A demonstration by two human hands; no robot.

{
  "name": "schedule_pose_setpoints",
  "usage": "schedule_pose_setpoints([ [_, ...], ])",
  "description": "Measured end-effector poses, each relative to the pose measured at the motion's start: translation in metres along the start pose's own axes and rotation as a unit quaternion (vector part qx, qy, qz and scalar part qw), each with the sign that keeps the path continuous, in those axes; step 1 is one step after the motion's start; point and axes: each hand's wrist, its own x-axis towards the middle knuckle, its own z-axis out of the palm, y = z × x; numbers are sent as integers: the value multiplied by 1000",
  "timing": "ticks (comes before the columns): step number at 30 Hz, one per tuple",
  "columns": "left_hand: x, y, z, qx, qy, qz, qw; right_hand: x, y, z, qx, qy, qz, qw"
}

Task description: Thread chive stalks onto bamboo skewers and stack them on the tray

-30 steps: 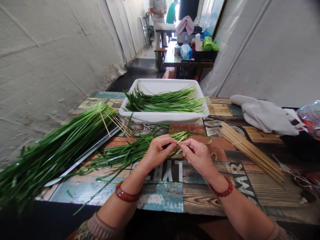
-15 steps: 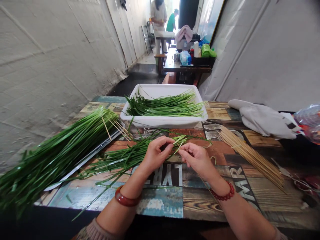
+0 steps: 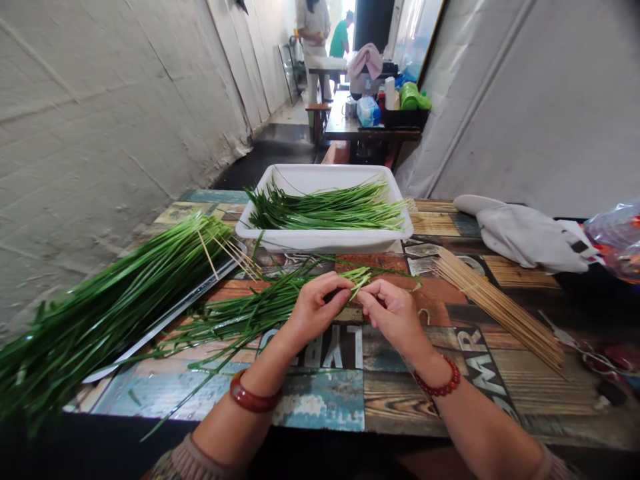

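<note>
My left hand (image 3: 320, 303) is closed in a pinch on the pale ends of garlic chives (image 3: 250, 310), whose green leaves trail leftward over the table. Close beside it, my right hand (image 3: 393, 310) is closed too, fingertips at the same stalk ends. A thin bamboo skewer (image 3: 425, 395) runs back from it under my right wrist; its front end is hidden by the fingers. To the left lies a large bundle of garlic chives (image 3: 115, 300) with several skewers stuck through the pale ends. Loose bamboo skewers (image 3: 500, 310) lie in a pile at the right.
Behind my hands stands a white plastic tub (image 3: 325, 235) of garlic chives. A long metal blade or strip (image 3: 165, 317) lies along the left bundle. Scissors (image 3: 570, 340) and a grey cloth (image 3: 530, 237) are at the right. Two people are in the background.
My right hand has moved slightly closer to my left, and the fingertips now nearly meet at the stalk ends. The whole view has shifted slightly.
</note>
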Motion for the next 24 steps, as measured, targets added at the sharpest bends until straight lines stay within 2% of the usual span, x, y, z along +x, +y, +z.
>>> schedule_pose_setpoints([
  [6,-2,-1,-1,46,-2,10,999,2,3,1,51,2,-12,999],
  [10,-3,-7,0,77,-11,36,996,0,0,1,36,0,-40,999],
  [15,-4,-10,2,111,8,31,993,-1,-2,1,29,-6,-35,999],
  [17,-3,-7,2,103,10,14,995,-1,-3,1,20,-8,-39,999],
  [24,1,3,1,-24,-30,-90,995,-1,-7,1,-92,14,-99,991],
])
